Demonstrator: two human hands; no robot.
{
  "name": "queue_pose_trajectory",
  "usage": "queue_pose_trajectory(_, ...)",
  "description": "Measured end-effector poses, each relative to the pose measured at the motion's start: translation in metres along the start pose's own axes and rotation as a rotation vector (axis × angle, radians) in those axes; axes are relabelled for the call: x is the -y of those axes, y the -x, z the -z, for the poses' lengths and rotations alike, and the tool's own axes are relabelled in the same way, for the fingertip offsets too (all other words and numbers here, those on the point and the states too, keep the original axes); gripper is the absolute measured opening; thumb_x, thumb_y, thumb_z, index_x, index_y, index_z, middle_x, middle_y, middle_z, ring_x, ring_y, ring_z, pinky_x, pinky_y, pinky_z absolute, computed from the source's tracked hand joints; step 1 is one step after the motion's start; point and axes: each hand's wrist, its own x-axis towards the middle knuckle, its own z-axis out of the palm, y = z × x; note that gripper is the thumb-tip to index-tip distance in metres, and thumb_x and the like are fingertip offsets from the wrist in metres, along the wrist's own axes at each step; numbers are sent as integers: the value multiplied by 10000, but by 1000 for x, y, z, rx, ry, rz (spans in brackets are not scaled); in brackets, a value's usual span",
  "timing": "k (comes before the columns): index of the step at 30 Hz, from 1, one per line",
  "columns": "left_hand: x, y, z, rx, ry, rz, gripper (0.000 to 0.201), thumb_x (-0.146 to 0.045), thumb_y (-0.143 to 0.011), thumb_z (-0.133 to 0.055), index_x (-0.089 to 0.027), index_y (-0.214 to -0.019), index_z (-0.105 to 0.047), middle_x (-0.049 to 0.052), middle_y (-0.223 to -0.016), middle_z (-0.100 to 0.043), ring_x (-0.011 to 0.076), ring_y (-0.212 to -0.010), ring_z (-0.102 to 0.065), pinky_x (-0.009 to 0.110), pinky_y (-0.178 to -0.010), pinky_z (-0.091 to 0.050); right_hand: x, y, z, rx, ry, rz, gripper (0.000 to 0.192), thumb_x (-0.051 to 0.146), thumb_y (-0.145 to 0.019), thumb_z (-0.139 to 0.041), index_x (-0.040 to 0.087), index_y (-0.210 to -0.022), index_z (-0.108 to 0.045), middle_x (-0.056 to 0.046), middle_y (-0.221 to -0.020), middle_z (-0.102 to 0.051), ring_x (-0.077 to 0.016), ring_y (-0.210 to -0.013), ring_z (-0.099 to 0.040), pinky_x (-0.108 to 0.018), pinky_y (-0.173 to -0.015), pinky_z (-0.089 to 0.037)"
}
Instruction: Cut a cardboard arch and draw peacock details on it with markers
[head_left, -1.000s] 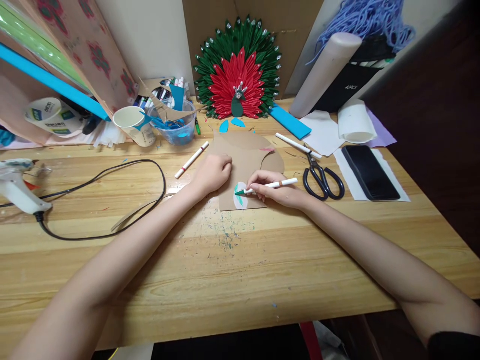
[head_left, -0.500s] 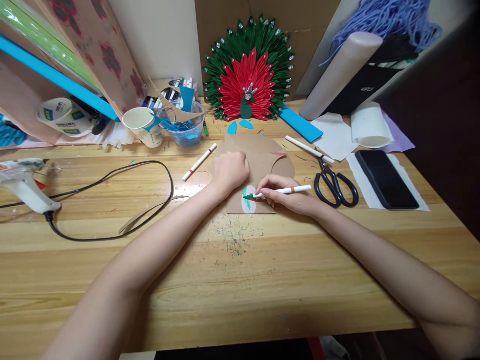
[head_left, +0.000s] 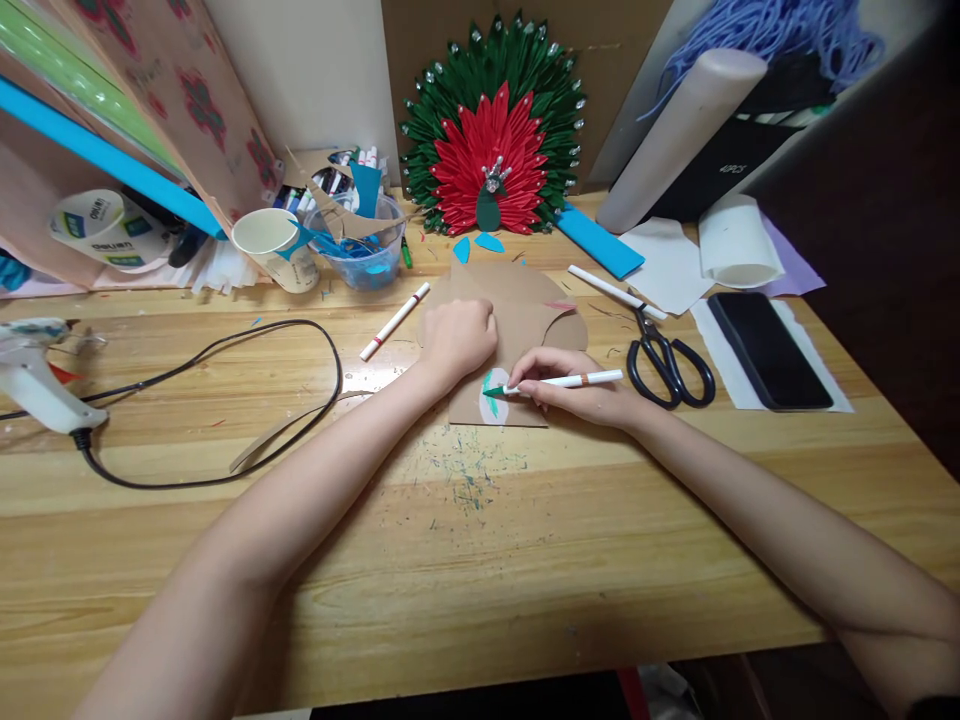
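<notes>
Cardboard [head_left: 525, 300], brown and cut with curved edges, lies flat on the wooden desk [head_left: 480, 540] a little behind its middle, toward the back edge. The left hand [head_left: 457, 337] rests on it as a loose fist, knuckles curled under, pressing the sheet down and holding nothing. Just to its right, the right hand [head_left: 574, 388] pinches a white marker [head_left: 559, 381] between thumb and fingers, fingers closed around the barrel; the green tip touches a small white oval [head_left: 493, 395] near the front edge of the cardboard, where green strokes already show

On the desk to the right of the cardboard lie black-handled scissors [head_left: 664, 362], and beyond them a dark phone [head_left: 769, 350] rests on white paper close to the right edge. A second white marker [head_left: 394, 321] lies slanted just left of the cardboard, and a third [head_left: 615, 293] lies behind the scissors. A black cable [head_left: 225, 400] loops across the left half of the desk to a white glue gun [head_left: 34, 370] at the left edge. Along the back edge stand a paper cup [head_left: 274, 248], a clear tub of blue scraps [head_left: 356, 245] and a red and green paper peacock fan [head_left: 491, 130], with 2 blue petal cut-outs [head_left: 478, 245] in front of it
</notes>
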Motion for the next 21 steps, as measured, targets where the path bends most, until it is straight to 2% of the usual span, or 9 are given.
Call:
queue_pose_trajectory(2, 0, 0, 0, 0, -15, 6, 328, -233, -854, -346, -164, -802, -662, 125, -831, -693, 246, -740, -620, 335, -626, -380, 1, 0, 0, 21, 8, 7, 176, 337, -826, -575, 165, -853, -602, -5, -694, -572, -93, -559, -498, -205, -459, -361)
queue_pose_trajectory(7, -1, -1, 0, 16, -25, 23, 320, -244, -857, -355, -176, -820, -665, 117, -835, -695, 238, -757, -620, 330, -637, -383, -1, -1, -1, -54, -1, 12, 195, 357, -833, -564, 166, -857, -593, -1, -677, -567, -95, -554, -495, -210, -458, -356)
queue_pose_trajectory(12, 0, -1, 0, 7, -37, -5, 320, -236, -853, -359, -175, -816, -670, 128, -836, -692, 261, -757, -623, 342, -631, -384, -2, -1, 1, 20, 40, 42, 184, 341, -822, -582, 162, -856, -614, -15, -737, -592, -93, -584, -493, -210, -471, -355)
queue_pose_trajectory(17, 0, -1, 0, 5, -34, -9, 319, -233, -849, -357, -172, -815, -668, 128, -824, -693, 261, -750, -626, 339, -622, -382, -1, 0, -1, -35, 2, 4, 197, 354, -825, -579, 165, -877, -603, 4, -672, -569, -87, -545, -486, -208, -450, -351)
queue_pose_trajectory(21, 0, 0, 0, 13, -29, -4, 328, -233, -856, -348, -168, -843, -670, 139, -849, -690, 265, -765, -626, 343, -635, -385, -1, -1, -1, -30, -20, -3, 201, 364, -821, -582, 170, -872, -600, -9, -721, -595, -88, -553, -495, -212, -456, -364)
